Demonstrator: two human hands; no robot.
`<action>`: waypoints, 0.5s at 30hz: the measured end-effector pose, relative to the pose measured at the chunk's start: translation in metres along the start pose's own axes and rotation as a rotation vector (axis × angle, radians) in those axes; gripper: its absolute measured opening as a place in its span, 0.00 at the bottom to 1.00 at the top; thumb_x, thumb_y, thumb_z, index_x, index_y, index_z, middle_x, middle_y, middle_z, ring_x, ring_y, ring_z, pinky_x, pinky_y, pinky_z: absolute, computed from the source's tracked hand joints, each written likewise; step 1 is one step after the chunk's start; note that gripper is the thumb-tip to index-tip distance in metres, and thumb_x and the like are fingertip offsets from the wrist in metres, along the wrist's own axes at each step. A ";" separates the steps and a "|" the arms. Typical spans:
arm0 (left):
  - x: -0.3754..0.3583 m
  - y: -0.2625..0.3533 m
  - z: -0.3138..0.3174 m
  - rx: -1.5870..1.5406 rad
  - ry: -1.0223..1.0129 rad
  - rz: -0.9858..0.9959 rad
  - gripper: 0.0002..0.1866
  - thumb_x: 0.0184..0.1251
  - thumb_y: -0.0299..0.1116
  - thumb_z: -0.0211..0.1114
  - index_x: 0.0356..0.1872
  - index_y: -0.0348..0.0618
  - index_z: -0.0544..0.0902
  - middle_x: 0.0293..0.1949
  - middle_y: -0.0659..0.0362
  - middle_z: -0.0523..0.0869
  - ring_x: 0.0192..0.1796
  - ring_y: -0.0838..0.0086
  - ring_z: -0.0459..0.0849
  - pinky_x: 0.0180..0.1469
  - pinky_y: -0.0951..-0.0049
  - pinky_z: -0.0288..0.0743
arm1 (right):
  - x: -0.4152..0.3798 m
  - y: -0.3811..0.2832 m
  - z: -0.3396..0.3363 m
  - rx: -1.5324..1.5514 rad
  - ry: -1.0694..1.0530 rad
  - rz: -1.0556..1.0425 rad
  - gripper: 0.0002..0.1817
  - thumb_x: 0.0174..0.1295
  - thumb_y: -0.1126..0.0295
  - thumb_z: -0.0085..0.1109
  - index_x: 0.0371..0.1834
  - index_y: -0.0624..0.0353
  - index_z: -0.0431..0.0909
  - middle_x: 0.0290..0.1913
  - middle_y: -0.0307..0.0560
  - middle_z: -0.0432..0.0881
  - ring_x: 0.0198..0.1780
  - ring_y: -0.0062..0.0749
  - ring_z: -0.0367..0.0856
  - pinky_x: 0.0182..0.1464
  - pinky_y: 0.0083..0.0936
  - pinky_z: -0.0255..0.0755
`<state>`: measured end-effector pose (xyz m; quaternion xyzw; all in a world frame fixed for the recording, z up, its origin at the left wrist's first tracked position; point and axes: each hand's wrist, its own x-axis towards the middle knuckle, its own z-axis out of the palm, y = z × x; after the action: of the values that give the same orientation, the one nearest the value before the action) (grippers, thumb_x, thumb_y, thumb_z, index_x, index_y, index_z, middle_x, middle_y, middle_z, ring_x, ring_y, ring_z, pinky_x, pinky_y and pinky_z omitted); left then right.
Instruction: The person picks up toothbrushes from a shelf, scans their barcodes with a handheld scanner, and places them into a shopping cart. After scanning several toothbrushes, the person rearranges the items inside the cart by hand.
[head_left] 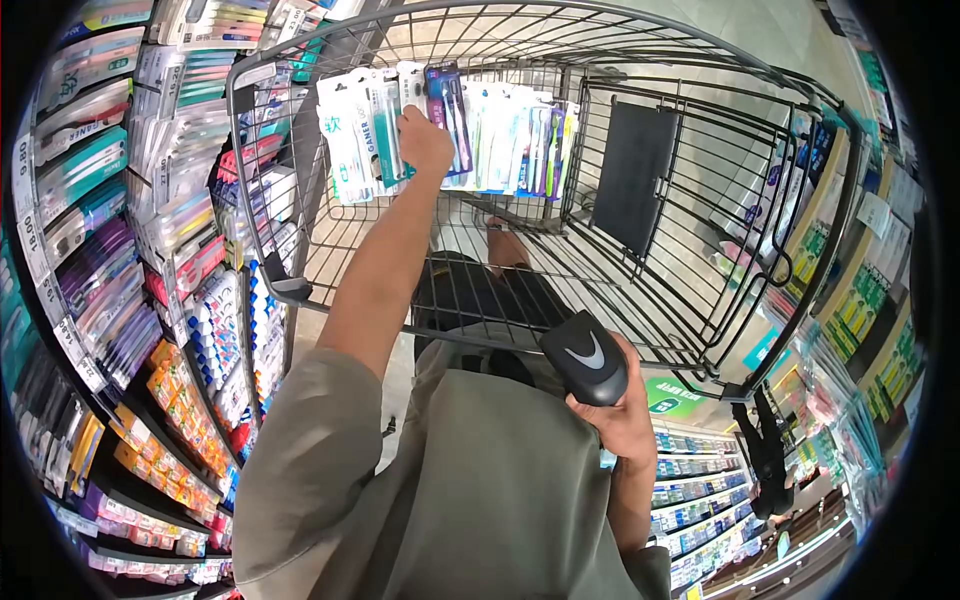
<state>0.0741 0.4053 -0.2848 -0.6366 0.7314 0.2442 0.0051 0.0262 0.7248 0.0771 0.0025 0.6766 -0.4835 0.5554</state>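
Note:
My left hand [425,145] reaches into the wire shopping cart [470,318], its fingers closed at a white and teal toothbrush pack [411,84]. Part of that pack is hidden behind the hand. Right beside the fingers stands a purple toothbrush pack [461,115]. More toothbrush packs [350,140] are lined up in a row to either side, several with white cards. In front of my body, my right hand [628,415] is wrapped round a black handheld barcode scanner [585,360] with a silver curved mark on top.
Shelves of packed toothbrushes [100,270] with price strips rise close on the left. A dark panel [637,178] hangs inside the cart's right part. More stocked shelves [850,290] run along the right. A person in dark clothes [768,450] is farther off at lower right.

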 end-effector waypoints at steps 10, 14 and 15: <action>-0.013 -0.018 0.016 0.021 0.020 0.359 0.19 0.64 0.29 0.63 0.57 0.47 0.75 0.50 0.50 0.78 0.50 0.49 0.82 0.48 0.48 0.77 | -0.005 0.009 0.006 0.073 0.029 0.029 0.49 0.51 0.77 0.81 0.75 0.64 0.59 0.65 0.45 0.73 0.64 0.28 0.73 0.68 0.26 0.67; -0.061 0.009 0.023 0.241 -0.218 0.712 0.28 0.61 0.36 0.69 0.64 0.49 0.75 0.54 0.51 0.76 0.55 0.54 0.77 0.51 0.53 0.76 | -0.004 0.009 0.006 -0.056 -0.021 -0.024 0.46 0.53 0.87 0.72 0.75 0.65 0.56 0.66 0.48 0.72 0.65 0.28 0.73 0.66 0.26 0.69; -0.068 0.010 0.034 0.232 -0.221 0.702 0.28 0.61 0.36 0.69 0.64 0.49 0.75 0.54 0.51 0.76 0.55 0.54 0.77 0.51 0.53 0.76 | -0.004 0.012 0.004 -0.058 -0.025 -0.019 0.47 0.53 0.88 0.72 0.76 0.65 0.56 0.67 0.49 0.72 0.66 0.29 0.72 0.67 0.27 0.68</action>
<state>0.0675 0.4818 -0.2896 -0.3124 0.9227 0.2140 0.0721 0.0372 0.7306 0.0725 -0.0262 0.6832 -0.4690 0.5591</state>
